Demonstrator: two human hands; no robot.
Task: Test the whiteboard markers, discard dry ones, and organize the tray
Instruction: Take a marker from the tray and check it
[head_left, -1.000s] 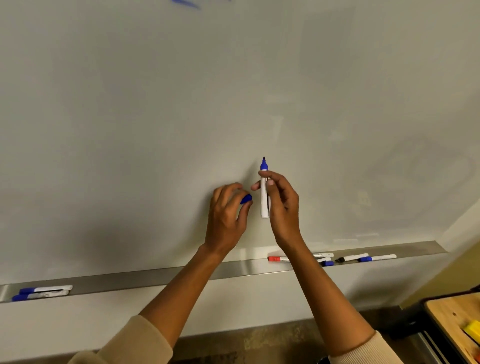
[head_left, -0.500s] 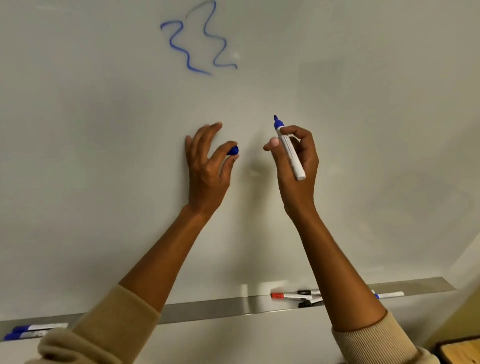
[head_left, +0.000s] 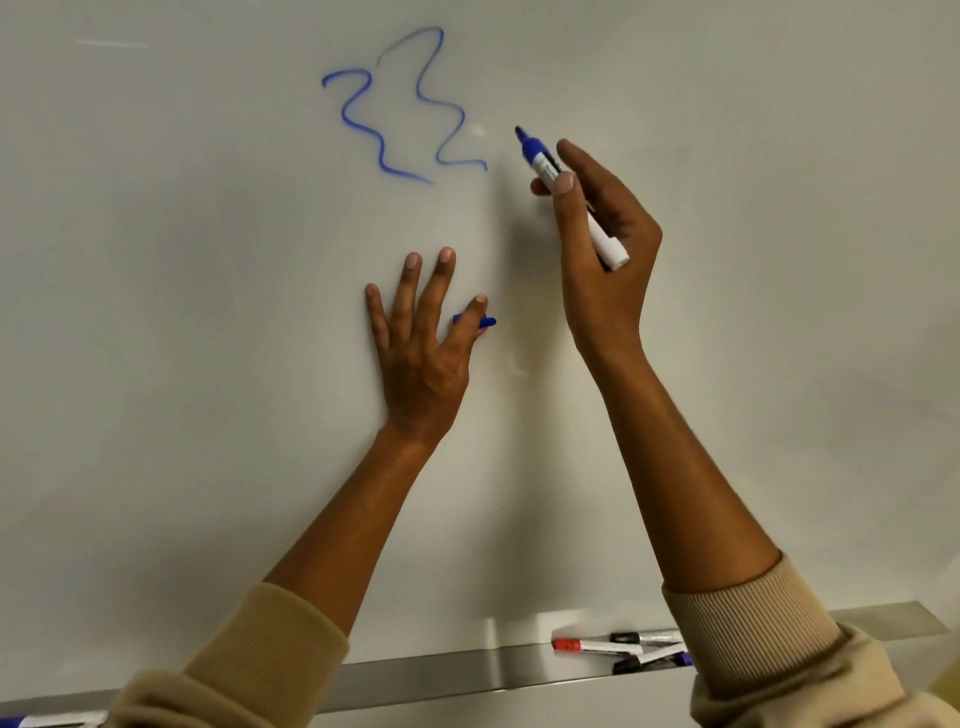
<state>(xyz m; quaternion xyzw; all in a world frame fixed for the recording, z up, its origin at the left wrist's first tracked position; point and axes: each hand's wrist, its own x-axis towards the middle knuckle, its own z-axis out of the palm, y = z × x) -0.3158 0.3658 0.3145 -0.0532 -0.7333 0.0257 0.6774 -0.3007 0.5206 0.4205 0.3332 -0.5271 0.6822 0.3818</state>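
The right hand (head_left: 602, 244) pinches an uncapped blue marker (head_left: 569, 195) between thumb and fingers, its tip aimed toward eleven o'clock, close to the whiteboard (head_left: 208, 312). At nine o'clock of the tip sit two blue squiggles (head_left: 405, 109). The left hand (head_left: 421, 343) spreads its fingers against the board, index finger and thumb nipping the blue cap (head_left: 485, 322). At six o'clock, the tray (head_left: 415, 675) carries red and black markers (head_left: 618, 649).

Two scribbles (head_left: 405, 109) sat high on the whiteboard (head_left: 208, 364). Right of them the right hand (head_left: 602, 249) held a marker (head_left: 571, 197), its tip apparently just off the whiteboard. Below the scribbles the left hand (head_left: 421, 348) lay on the whiteboard, pinching a cap (head_left: 485, 322). Along the whiteboard's bottom edge ran the tray (head_left: 441, 675), with a few markers (head_left: 623, 649) in it toward the right.
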